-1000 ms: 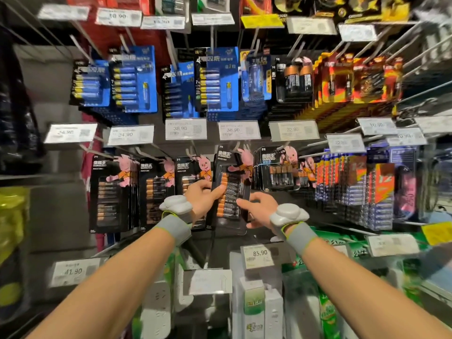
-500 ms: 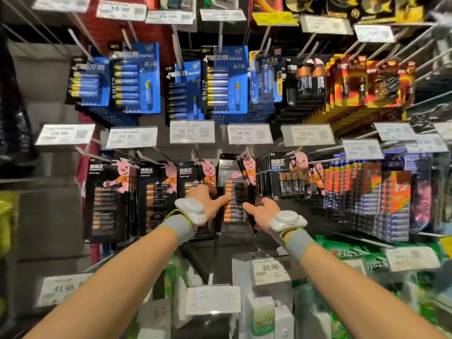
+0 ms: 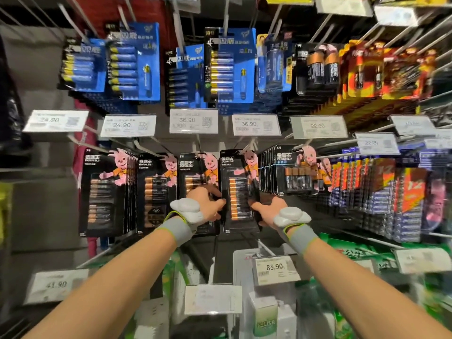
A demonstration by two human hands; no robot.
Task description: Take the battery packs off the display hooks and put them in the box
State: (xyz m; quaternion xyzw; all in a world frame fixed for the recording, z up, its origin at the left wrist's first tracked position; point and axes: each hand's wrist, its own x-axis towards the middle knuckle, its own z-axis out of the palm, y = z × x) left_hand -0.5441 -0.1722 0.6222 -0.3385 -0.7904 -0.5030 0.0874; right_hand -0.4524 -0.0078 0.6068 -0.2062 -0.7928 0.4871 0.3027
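Observation:
A black battery pack (image 3: 238,182) with a pink bunny and a column of copper-topped cells hangs upright among the packs on the middle row of hooks. My left hand (image 3: 208,204) grips its left edge, thumb on the front. On the right edge my right hand (image 3: 265,209) holds it with the thumb on the front too. Both wrists carry grey bands with white devices. More black packs (image 3: 156,192) hang to its left and a thick stack (image 3: 288,172) to its right. No box is in view.
Blue battery packs (image 3: 137,62) hang on the upper hooks, red and orange ones (image 3: 381,69) at the upper right. Price tags (image 3: 193,121) jut out on rails above and below the hands. Bare wire hooks (image 3: 415,40) stick forward at the top right. Boxed goods (image 3: 264,314) fill the lower shelf.
The tilted pack between my hands has moved back toward the hooks and now stands upright in line with its neighbours. Both hands have reached further forward with it.

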